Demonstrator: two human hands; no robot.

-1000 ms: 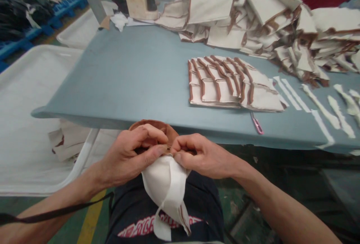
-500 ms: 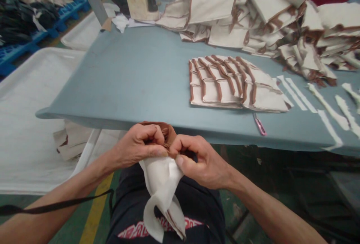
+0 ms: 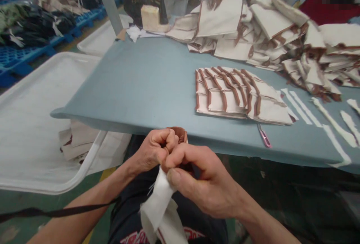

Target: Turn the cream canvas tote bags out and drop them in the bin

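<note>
My left hand (image 3: 153, 149) and my right hand (image 3: 197, 178) are both closed on one cream fabric piece (image 3: 160, 206) with brown trim (image 3: 178, 133). They hold it over my lap, just below the front edge of the grey-blue table (image 3: 135, 82). The left fist grips the brown-trimmed top. The right thumb and fingers pinch the cream cloth, which hangs down between the hands.
A neat fanned stack of cream pieces (image 3: 242, 94) lies on the table, with a pink tool (image 3: 264, 137) in front of it. A big loose heap of pieces (image 3: 270, 30) fills the back right. White strips (image 3: 332, 120) lie at right. White trays (image 3: 36, 124) stand left.
Both hands have drawn closer together and bunched the fabric tighter. The right hand has come toward the camera, and the view has tilted slightly up.
</note>
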